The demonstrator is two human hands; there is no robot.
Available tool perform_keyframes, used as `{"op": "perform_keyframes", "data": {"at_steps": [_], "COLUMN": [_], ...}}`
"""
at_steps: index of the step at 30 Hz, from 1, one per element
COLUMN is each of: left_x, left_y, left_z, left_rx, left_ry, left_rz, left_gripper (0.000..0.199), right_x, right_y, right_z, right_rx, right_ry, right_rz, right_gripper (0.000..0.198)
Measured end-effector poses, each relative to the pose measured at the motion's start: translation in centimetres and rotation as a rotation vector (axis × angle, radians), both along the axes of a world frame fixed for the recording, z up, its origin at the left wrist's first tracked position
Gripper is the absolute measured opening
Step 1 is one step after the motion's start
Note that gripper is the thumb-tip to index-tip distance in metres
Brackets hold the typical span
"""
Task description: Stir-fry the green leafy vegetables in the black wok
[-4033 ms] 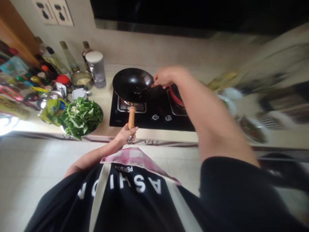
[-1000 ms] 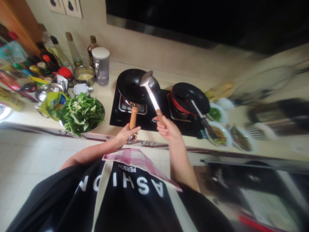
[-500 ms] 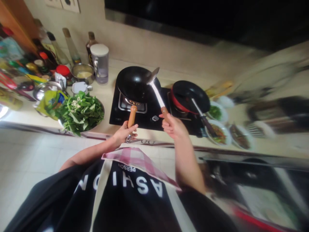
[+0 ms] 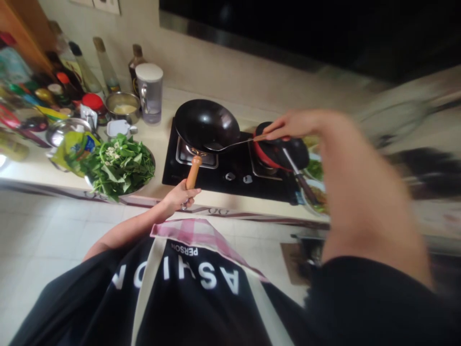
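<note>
A black wok [image 4: 207,120] sits on the left burner of the black gas stove [image 4: 211,175]. My left hand [image 4: 181,196] is closed around its wooden handle [image 4: 193,173]. My right hand [image 4: 291,126] grips the wooden handle of a metal spatula [image 4: 236,143], held nearly level from the right. The spatula's head lies at the wok's near right side, inside the rim; whether it touches the wok surface I cannot tell. My right hand and forearm pass above the red-sided black frying pan [image 4: 261,154] on the right burner, covering part of it.
Left of the stove stands a bowl heaped with leafy greens [image 4: 122,166], with a lidded water pitcher [image 4: 149,93], a steel pot [image 4: 123,106] and several bottles behind. A second spatula [image 4: 297,170] leans in the frying pan. Plates of chopped food [image 4: 317,192] stand at the right.
My right hand has swung up and to the right, turning the spatula from upright to nearly level and lowering its head into the wok. My left hand stays on the wok handle.
</note>
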State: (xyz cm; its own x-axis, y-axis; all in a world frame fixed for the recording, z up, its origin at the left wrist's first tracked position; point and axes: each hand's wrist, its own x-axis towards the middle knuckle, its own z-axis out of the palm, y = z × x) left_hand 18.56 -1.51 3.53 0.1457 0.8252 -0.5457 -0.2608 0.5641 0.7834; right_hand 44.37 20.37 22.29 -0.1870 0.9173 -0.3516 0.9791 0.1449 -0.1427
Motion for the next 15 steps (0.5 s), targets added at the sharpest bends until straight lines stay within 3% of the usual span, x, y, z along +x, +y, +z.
{"op": "perform_keyframes", "data": {"at_steps": [3, 6, 13, 15], "left_x": [-0.1, 0.0, 0.3, 0.3], "left_y": [-0.1, -0.1, 0.1, 0.1], "left_z": [0.4, 0.2, 0.2, 0.5], "left_rx": [-0.004, -0.007, -0.006, -0.004], "left_ry": [-0.009, -0.012, -0.016, -0.017], "left_rz": [0.003, 0.013, 0.039, 0.043], "left_gripper": [0.033, 0.036, 0.031, 0.031], "right_x": [-1.7, -3.0, -6.3, -6.5], "right_y": [0.6, 1.0, 0.0, 0.0], "right_z": [1.5, 1.9, -0.9, -0.9], "right_rx": [-0.14, -0.143, -0.026, 0.005], "right_ry": [-0.142, -0.18, -0.236, -0.238], "right_rz": [-0.05, -0.022, 0.015, 0.054], "right_gripper": [0.038, 0.039, 0.038, 0.035]}}
